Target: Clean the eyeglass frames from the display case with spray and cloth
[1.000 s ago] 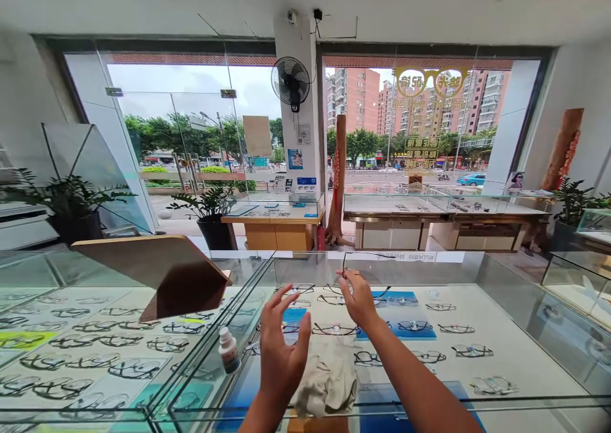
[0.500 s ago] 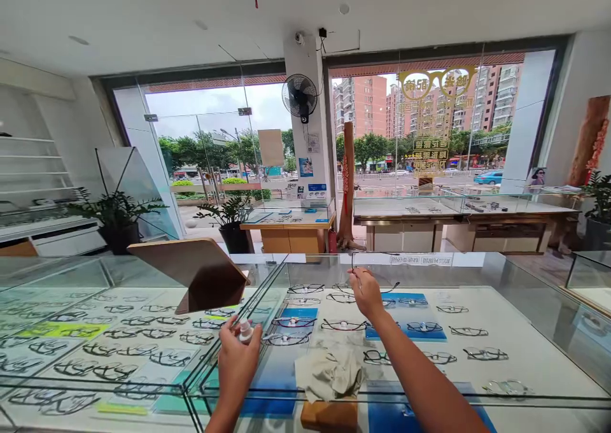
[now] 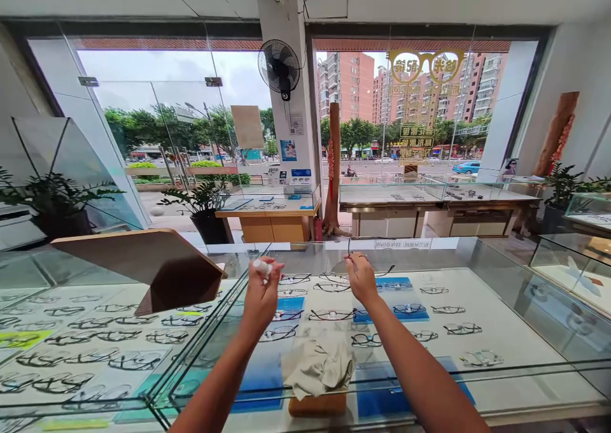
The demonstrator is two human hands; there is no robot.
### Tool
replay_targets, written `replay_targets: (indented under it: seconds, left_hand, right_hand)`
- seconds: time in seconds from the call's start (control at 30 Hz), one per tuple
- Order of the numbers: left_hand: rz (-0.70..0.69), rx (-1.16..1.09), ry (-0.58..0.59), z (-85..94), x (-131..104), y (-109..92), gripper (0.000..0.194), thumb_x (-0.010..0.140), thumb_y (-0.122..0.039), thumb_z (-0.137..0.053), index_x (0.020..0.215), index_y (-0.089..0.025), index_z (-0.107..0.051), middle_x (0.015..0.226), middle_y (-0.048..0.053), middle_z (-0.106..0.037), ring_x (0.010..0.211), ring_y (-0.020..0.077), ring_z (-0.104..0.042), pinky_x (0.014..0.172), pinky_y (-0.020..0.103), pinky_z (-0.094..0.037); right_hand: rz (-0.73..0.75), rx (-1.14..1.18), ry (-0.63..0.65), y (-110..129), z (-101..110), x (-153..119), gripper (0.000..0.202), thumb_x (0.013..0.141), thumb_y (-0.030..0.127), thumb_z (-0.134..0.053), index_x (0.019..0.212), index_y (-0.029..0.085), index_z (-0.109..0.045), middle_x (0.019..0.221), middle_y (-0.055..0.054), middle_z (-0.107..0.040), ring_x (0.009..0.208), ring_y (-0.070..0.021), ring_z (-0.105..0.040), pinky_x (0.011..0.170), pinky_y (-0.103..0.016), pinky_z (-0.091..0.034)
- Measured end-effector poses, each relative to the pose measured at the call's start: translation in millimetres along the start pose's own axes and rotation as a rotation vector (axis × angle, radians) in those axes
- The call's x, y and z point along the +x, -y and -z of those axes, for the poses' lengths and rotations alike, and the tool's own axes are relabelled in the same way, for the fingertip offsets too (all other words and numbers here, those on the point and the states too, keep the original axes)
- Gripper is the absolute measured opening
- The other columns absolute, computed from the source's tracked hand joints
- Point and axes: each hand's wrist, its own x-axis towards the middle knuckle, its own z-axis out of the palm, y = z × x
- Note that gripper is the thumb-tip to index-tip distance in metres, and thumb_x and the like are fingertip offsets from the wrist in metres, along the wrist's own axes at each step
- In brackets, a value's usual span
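Note:
Above the far part of the glass display counter (image 3: 305, 391), my right hand (image 3: 363, 281) pinches a thin dark-rimmed pair of glasses (image 3: 349, 247); fingers hide part of the frame. My left hand (image 3: 260, 296), raised to its left, is closed around a small bottle (image 3: 262, 267) with a white top. The bottle and glasses are apart. Nearer to me, a crumpled beige cloth (image 3: 319, 366) lies on the counter, over or beside a brown block-like box (image 3: 317, 405). Rows of glasses (image 3: 331, 315) show under the glass between my forearms.
A tilted brown-framed mirror or panel (image 3: 143, 255) stands on the left counter section. Glass edges (image 3: 157, 398) divide the two sections. Further off are a wooden post (image 3: 333, 165), a potted plant (image 3: 205, 207), low display cases (image 3: 391, 197) and a wall fan (image 3: 280, 67).
My left hand has risen and moved forward with the bottle, closer to the glasses. My right hand keeps its pinch on the glasses. The view has shifted down and turned slightly right.

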Motion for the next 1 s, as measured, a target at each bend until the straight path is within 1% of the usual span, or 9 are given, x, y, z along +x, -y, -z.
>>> replay_targets:
  seconds: [0.07, 0.13, 0.23, 0.3, 0.47, 0.63, 0.77, 0.83, 1.0]
  left_hand:
    - [-0.025, -0.17, 0.174, -31.9, 24, -2, 0.046, 0.097, -0.062, -0.058, 0.122, -0.025, -0.046, 0.11, 0.006, -0.058, 0.103, 0.0215, -0.064, 0.078, 0.033, -0.057]
    - [-0.035, -0.262, 0.292, -59.4, 39, 2, 0.047, 0.095, -0.063, -0.062, 0.119, -0.024, -0.05, 0.101, 0.004, -0.057, 0.095, 0.0194, -0.061, 0.07, 0.028, -0.055]
    - [0.056, -0.405, 0.352, -87.8, 45, 12, 0.046, 0.09, -0.06, -0.069, 0.11, -0.024, -0.051, 0.093, 0.002, -0.054, 0.087, 0.0169, -0.056, 0.062, 0.024, -0.05]
    - [0.148, -0.49, 0.36, -96.9, 39, 19, 0.046, 0.086, -0.058, -0.074, 0.107, -0.024, -0.051, 0.091, 0.001, -0.053, 0.083, 0.0161, -0.054, 0.059, 0.022, -0.048]
    - [0.343, -0.694, 0.424, -93.2, 27, 25, 0.045, 0.08, -0.053, -0.078, 0.102, -0.024, -0.052, 0.084, 0.0, -0.055, 0.076, 0.0163, -0.055, 0.055, 0.023, -0.046]
    - [0.515, -0.898, 0.545, -84.4, 27, 14, 0.061, 0.083, -0.081, -0.06, 0.085, -0.021, -0.054, 0.074, 0.001, -0.053, 0.066, 0.0162, -0.053, 0.054, 0.026, -0.045]
    - [0.574, -0.911, 0.602, -84.0, 25, 9, 0.069, 0.083, -0.088, -0.051, 0.071, -0.02, -0.052, 0.064, 0.0, -0.048, 0.061, 0.0162, -0.052, 0.054, 0.028, -0.045]
    - [0.59, -0.889, 0.615, -84.1, 25, 10, 0.071, 0.082, -0.09, -0.048, 0.069, -0.02, -0.051, 0.06, -0.001, -0.045, 0.055, 0.0148, -0.048, 0.049, 0.026, -0.041]
    - [0.583, -0.711, 0.62, -83.8, 25, 15, 0.075, 0.079, -0.094, -0.044, 0.063, -0.021, -0.048, 0.049, -0.005, -0.034, 0.042, 0.0089, -0.026, 0.04, 0.021, -0.017]
  right_hand:
    - [-0.015, 0.02, 0.0, -1, 2, 2, 0.036, 0.107, 0.034, -0.04, 0.112, 0.019, -0.072, 0.112, -0.01, -0.069, 0.104, -0.025, -0.064, 0.094, -0.037, -0.048]
    - [-0.028, 0.055, 0.005, -2, 4, 3, 0.035, 0.107, 0.035, -0.04, 0.11, 0.019, -0.071, 0.111, -0.01, -0.067, 0.101, -0.0244, -0.064, 0.092, -0.037, -0.049]
    - [-0.041, 0.1, 0.019, -2, 8, 5, 0.034, 0.106, 0.036, -0.041, 0.108, 0.02, -0.071, 0.109, -0.01, -0.065, 0.098, -0.024, -0.064, 0.09, -0.037, -0.049]
    - [-0.044, 0.124, 0.027, -1, 10, 5, 0.032, 0.106, 0.036, -0.042, 0.106, 0.021, -0.07, 0.107, -0.009, -0.065, 0.099, -0.0242, -0.063, 0.09, -0.037, -0.049]
    - [-0.066, 0.212, 0.105, 9, 4, 0, 0.028, 0.104, 0.035, -0.046, 0.1, 0.022, -0.07, 0.104, -0.008, -0.067, 0.1, -0.0238, -0.062, 0.088, -0.036, -0.048]
    - [-0.114, 0.311, 0.198, 27, -2, -6, 0.025, 0.104, 0.034, -0.049, 0.099, 0.022, -0.07, 0.102, -0.006, -0.066, 0.098, -0.0229, -0.062, 0.088, -0.036, -0.045]
    - [-0.107, 0.404, 0.209, 43, 3, -8, 0.024, 0.105, 0.034, -0.049, 0.096, 0.023, -0.069, 0.097, -0.005, -0.064, 0.096, -0.022, -0.06, 0.089, -0.036, -0.044]
    - [-0.118, 0.455, 0.217, 49, 7, -8, 0.025, 0.105, 0.034, -0.049, 0.096, 0.023, -0.07, 0.096, -0.004, -0.064, 0.096, -0.0217, -0.06, 0.089, -0.036, -0.043]
    - [-0.145, 0.567, 0.296, 55, 11, -7, 0.028, 0.104, 0.034, -0.049, 0.095, 0.022, -0.072, 0.097, -0.005, -0.067, 0.094, -0.0218, -0.06, 0.087, -0.036, -0.044]
